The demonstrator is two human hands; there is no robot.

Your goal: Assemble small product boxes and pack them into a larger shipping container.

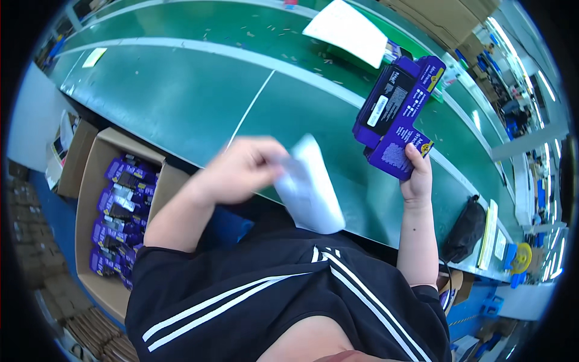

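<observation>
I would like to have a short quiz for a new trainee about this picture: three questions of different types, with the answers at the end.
1. What does the left hand hold?
2. True or false: the right hand holds nothing.
3. Where do several purple packages lie?
A) on the person's lap
B) inside the open cardboard box
C) on top of the black pouch

Key
1. A white sheet, curved and partly blurred.
2. False; it holds a purple carton.
3. B
</observation>
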